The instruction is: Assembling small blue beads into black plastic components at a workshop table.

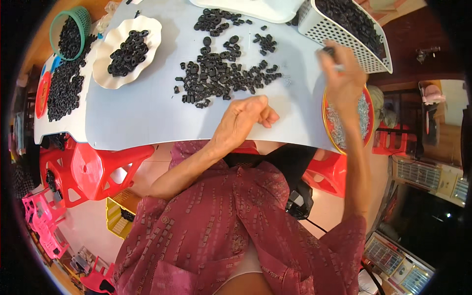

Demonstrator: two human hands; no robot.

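Observation:
My left hand (242, 118) rests by the near edge of the table, its fingers curled inward; whatever may be inside is hidden. Just beyond it spreads a loose pile of small black plastic parts (211, 73). My right hand (344, 73), a little blurred, is raised at the right beside a white perforated basket (339, 42) full of black parts. A small dark piece (328, 51) shows at its fingertips. Below that hand, partly covered by the wrist, a red-rimmed bowl (325, 115) holds many small clear or silvery bits.
On the left stand a cream wavy-edged dish (103, 64) of black ring-like parts and a tipped green basket (84, 22) with black parts spilling out. A white tray (250, 7) lies at the far edge. Red stools (91, 167) stand below the table.

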